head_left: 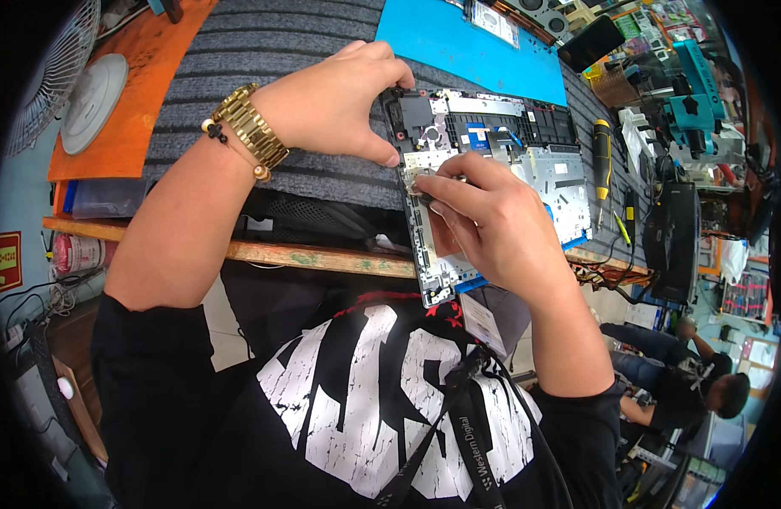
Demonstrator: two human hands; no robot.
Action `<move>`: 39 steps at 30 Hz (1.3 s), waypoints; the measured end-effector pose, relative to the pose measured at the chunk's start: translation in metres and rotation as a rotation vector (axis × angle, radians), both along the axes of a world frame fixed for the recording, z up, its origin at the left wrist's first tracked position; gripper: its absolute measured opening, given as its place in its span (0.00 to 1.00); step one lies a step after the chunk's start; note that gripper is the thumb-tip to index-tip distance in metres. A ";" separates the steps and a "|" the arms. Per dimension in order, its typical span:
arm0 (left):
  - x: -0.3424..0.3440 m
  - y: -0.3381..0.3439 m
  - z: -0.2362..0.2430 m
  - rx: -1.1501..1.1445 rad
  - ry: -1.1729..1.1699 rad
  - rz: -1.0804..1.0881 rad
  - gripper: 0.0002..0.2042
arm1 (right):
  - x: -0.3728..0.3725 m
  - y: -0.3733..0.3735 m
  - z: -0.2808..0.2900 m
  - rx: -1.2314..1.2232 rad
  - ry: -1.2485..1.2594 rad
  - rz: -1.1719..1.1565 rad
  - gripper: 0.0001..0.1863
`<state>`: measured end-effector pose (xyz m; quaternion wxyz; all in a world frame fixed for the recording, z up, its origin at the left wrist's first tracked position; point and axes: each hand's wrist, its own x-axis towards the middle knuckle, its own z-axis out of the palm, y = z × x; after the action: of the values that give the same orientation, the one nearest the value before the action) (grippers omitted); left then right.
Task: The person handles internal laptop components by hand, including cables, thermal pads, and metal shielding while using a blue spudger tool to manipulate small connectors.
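Note:
A partly stripped laptop chassis [560,170] lies in front of me, its near edge sticking out over the bench edge. Its inside shows silver metal plates, black plastic framing and blue strips. My left hand [335,102] grips the chassis's far left corner, the thumb on the left edge and the fingers curled at the far edge. Over the left part of the chassis, my right hand [501,220] is closed in a pinch, fingertips down at the metal plate. Whatever sits between those fingertips is too small and covered to make out. A copper-coloured patch [444,237] shows beneath that hand.
A grey ribbed mat [263,42] covers the bench, with a blue mat [458,51] at the back. To the right lie a yellow-and-black screwdriver [602,157] and cables. A fan [55,76] stands far left. Another person [687,382] works at the right.

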<state>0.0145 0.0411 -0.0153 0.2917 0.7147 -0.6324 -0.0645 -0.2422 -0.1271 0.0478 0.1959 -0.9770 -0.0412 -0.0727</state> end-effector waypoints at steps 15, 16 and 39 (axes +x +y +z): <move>0.001 -0.001 0.000 -0.022 -0.013 0.004 0.44 | 0.001 0.001 -0.003 0.002 -0.026 -0.010 0.15; 0.001 -0.001 0.000 -0.025 -0.018 0.003 0.44 | 0.000 0.001 -0.003 -0.004 -0.022 -0.013 0.15; -0.001 -0.001 0.000 -0.012 -0.058 -0.029 0.43 | -0.001 0.017 -0.009 -0.114 -0.063 -0.078 0.18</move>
<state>0.0132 0.0403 -0.0151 0.2767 0.7054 -0.6511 -0.0441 -0.2430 -0.1097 0.0390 0.1357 -0.9847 -0.0134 -0.1085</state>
